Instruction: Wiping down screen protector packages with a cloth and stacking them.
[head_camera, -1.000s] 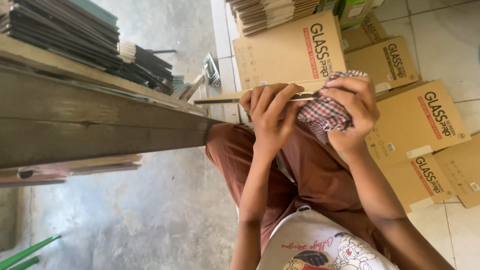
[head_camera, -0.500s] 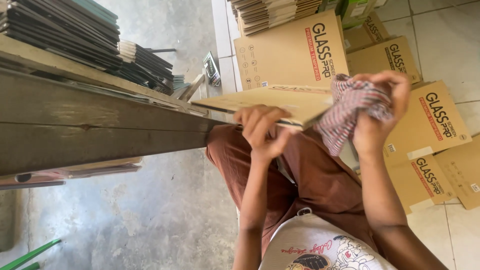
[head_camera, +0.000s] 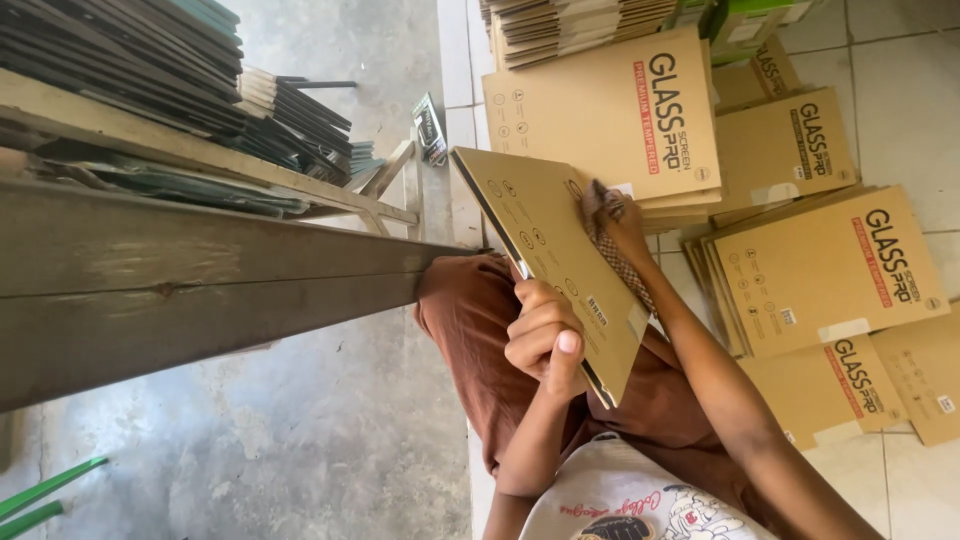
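head view: left hand (head_camera: 545, 338) now grips the tilted-up flat carton (head_camera: 545, 255); right hand (head_camera: 618, 222) presses checked cloth (head_camera: 612, 238) onto it.

Bare left hand (head_camera: 545, 340) and bare right hand (head_camera: 622, 222), arms uncovered to the frame's lower edge, rust-brown trousers (head_camera: 480, 340) over the bent legs, white ribbed shirt (head_camera: 620, 495) with a red-and-black cartoon print

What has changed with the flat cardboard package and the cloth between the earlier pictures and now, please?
The cardboard package, seen edge-on before, has been tilted up so its broad printed face shows. The left hand has shifted to grip its lower edge. The right hand has brought the checked cloth down from beside the package onto its face. The packages on the floor and the wooden bench stayed put.
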